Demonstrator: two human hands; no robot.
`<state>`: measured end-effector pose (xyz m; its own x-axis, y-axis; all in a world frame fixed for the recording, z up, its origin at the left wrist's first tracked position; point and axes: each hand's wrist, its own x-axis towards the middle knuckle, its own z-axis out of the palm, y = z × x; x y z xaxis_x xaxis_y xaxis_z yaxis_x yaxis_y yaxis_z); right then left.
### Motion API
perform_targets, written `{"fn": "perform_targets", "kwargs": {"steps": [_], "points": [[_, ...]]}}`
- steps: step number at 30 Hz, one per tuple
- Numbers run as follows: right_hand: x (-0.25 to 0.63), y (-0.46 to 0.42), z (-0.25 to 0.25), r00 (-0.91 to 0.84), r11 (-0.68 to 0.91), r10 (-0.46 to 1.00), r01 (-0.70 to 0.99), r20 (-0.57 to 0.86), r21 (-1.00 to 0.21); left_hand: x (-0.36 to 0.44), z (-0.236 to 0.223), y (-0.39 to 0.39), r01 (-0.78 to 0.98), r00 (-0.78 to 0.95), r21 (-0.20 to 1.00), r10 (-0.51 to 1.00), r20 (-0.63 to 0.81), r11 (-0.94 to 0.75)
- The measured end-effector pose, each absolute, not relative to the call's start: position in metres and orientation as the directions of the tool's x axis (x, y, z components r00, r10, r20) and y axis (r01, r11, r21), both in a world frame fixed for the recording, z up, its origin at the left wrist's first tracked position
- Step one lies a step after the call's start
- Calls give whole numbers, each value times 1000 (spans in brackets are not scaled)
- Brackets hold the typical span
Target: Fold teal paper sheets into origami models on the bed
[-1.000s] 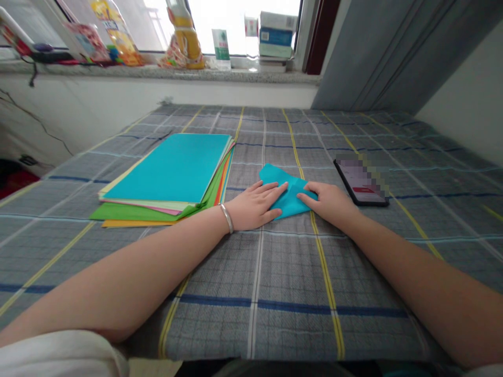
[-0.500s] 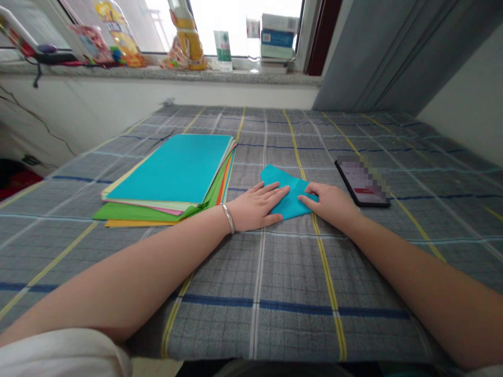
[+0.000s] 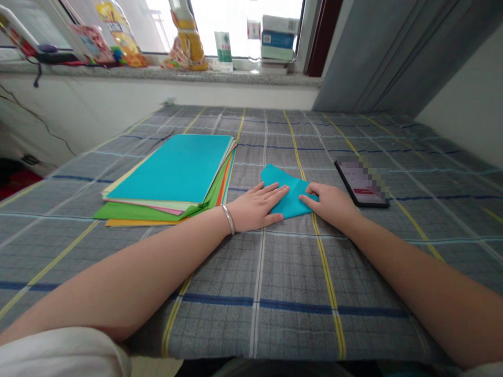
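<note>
A folded sheet of blue paper (image 3: 295,198) lies on the checked cloth in front of me. My left hand (image 3: 259,207) rests flat on its left part, fingers spread, with a silver bangle at the wrist. At the paper's right end is my right hand (image 3: 330,204), thumb and curled fingers closed on the edge. The fingertips of that hand partly cover the right corner. Left of my hands sits a stack of coloured paper (image 3: 176,167), a blue sheet on top and green, orange, yellow and pink edges showing beneath.
A phone (image 3: 361,183) lies to the right of my right hand. The grey checked cloth (image 3: 298,277) covers the table. On the windowsill beyond stand a yellow bottle (image 3: 190,44), a white-green tube (image 3: 223,50), stacked boxes (image 3: 278,42) and snack packets. A grey curtain (image 3: 377,57) hangs at the right.
Almost nothing differs. Both hands keep their places on the blue paper, with at most a tiny shift of the right fingertips.
</note>
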<state>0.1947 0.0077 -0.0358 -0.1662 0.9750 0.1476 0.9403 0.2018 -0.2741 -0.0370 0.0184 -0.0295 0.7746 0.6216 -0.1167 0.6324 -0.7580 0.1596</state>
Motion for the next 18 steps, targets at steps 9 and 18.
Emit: {"fn": "perform_targets", "kwargs": {"steps": [9,18], "points": [[195,10,-37,-163,201,975,937,152,-285,-38,-28,18,616,787,127,603,-132,-777],[195,10,-37,-150,184,978,946,144,-268,-32,-33,13,622,783,34,622,6,-783]]}}
